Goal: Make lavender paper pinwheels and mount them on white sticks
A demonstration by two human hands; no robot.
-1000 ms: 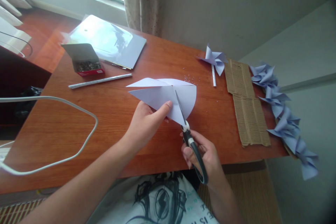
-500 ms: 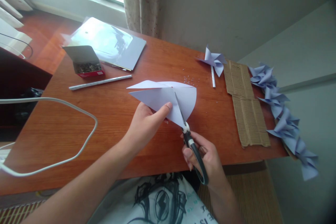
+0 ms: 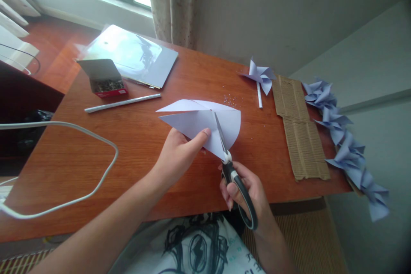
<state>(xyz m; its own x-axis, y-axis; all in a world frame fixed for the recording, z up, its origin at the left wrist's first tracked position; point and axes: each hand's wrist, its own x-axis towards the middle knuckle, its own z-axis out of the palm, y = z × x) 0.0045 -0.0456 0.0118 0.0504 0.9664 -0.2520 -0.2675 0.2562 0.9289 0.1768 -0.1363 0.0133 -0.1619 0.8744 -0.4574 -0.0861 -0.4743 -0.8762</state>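
Note:
A pale lilac sheet of paper (image 3: 195,120), partly cut into flaps, is held just above the wooden table (image 3: 141,145). My left hand (image 3: 180,154) pinches its near edge with the thumb on top. My right hand (image 3: 244,192) grips black-handled scissors (image 3: 233,171) by the loops. Their blades point up and away, into a slit in the paper right of my left thumb.
An open red box of pins (image 3: 104,80), a clear plastic folder (image 3: 131,53) and a thin rolled stick (image 3: 122,102) lie at the left. A white cable (image 3: 80,137) loops near the left edge. A finished pinwheel (image 3: 260,76), corrugated cardboard (image 3: 302,137) and several pinwheels (image 3: 343,141) sit at the right.
The scissor blades have closed slightly further into the paper. Both hands have stayed in nearly the same place; the view shifted a little.

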